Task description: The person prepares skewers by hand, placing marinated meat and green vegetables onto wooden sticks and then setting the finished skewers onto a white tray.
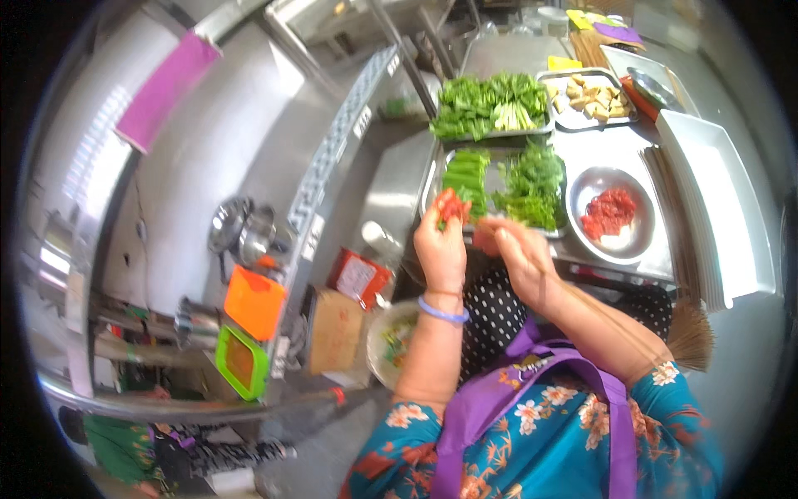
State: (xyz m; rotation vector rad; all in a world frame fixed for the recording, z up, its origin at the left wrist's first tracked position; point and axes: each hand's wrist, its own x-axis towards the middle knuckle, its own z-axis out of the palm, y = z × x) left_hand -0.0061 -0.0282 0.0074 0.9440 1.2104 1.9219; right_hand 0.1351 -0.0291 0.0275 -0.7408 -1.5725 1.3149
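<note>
My left hand (439, 252) pinches a bundle of thin red meat slices (453, 209) with a bit of green showing, raised over the front edge of a metal tray. In my right hand (527, 262) is a thin wooden skewer (601, 310) that slants back along the forearm. A red meat piece (486, 240) shows at its fingertips; whether it is on the skewer is hidden. The metal tray (495, 173) beyond holds cut green stalks (466, 171) and leafy herbs (535, 181). Right of it, a steel bowl (648, 215) contains raw red meat (610, 213).
Farther back stand a tray of leafy greens (489, 103) and a tray of tofu-like chunks (589, 98). Bundled skewers (670, 212) and stacked white trays (717, 206) line the right side. At left are a cardboard box (336, 330) and a waste bucket (377, 355). Another person (118, 446) is lower left.
</note>
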